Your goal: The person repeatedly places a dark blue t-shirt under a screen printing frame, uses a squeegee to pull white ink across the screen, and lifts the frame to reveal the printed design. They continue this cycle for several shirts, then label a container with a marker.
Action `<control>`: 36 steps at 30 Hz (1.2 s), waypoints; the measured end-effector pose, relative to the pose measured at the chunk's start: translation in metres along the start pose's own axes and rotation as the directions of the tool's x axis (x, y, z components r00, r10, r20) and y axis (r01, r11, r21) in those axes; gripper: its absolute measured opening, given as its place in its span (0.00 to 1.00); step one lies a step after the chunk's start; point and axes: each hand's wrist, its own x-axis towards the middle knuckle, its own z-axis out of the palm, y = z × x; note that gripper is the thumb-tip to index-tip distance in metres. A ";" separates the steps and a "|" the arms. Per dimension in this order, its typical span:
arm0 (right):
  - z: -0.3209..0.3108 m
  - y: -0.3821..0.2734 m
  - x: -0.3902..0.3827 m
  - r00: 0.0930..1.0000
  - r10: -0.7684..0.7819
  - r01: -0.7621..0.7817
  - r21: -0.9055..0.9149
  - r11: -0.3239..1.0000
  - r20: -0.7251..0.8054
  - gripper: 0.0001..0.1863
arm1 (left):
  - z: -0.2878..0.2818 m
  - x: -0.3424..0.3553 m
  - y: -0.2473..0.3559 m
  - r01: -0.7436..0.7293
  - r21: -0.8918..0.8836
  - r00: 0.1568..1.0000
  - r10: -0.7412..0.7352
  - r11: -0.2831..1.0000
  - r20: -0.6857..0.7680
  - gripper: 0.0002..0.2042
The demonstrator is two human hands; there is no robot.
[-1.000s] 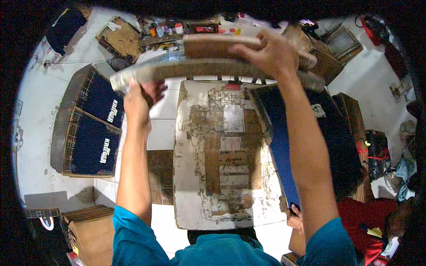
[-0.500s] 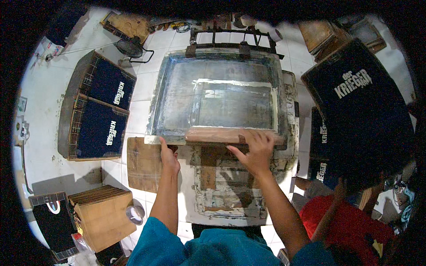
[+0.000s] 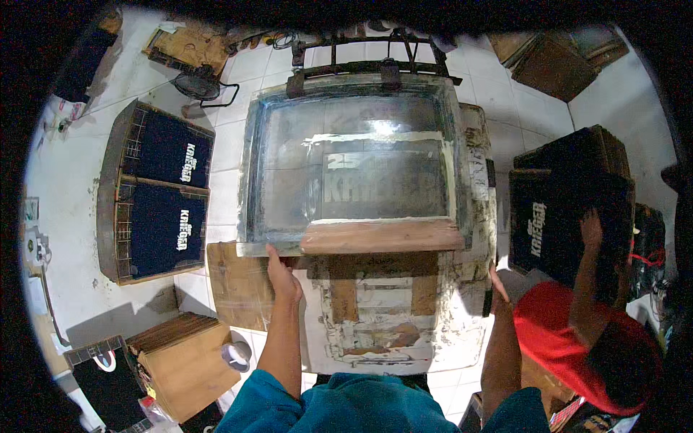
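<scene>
Here the left hand (image 3: 283,280) pinches the screen's (image 3: 283,177) lower-left corner, mid-frame, seemingly steadying it against the upper clamps (image 3: 390,76), while the squeegee (image 3: 382,237) lies along its lower edge, apparently freeing the right hand (image 3: 499,284), lower right, fingers impossible to read.

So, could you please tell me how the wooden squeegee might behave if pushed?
The wooden squeegee would probably feel stiff, as its bar looks thick and straight. It seems likelier to slide or tip than roll, given its long, flat-looking face. White paste along its far edge might make it slippery there.
</scene>
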 end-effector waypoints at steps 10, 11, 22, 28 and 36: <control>0.003 0.009 -0.016 0.997 0.042 -0.031 -0.172 0.985 0.058 0.45 | -0.014 0.020 -0.010 0.055 0.076 0.993 -0.062 0.996 0.096 0.33; 0.004 0.011 -0.018 0.996 0.055 -0.041 -0.176 0.984 0.075 0.45 | -0.014 0.020 -0.010 0.030 0.079 0.992 -0.039 0.996 0.116 0.32; 0.015 0.009 -0.047 0.992 0.095 -0.094 -0.018 0.995 0.081 0.51 | -0.013 0.000 -0.013 -0.045 0.035 0.985 0.039 0.998 0.166 0.26; 0.019 0.009 -0.058 0.940 0.167 -0.218 0.147 0.965 0.296 0.52 | -0.014 -0.012 -0.010 -0.054 0.064 0.992 0.046 0.996 0.122 0.30; 0.009 0.021 -0.055 0.934 0.150 -0.212 0.167 0.963 0.325 0.49 | -0.016 -0.013 -0.012 -0.067 0.059 0.986 0.056 0.996 0.159 0.33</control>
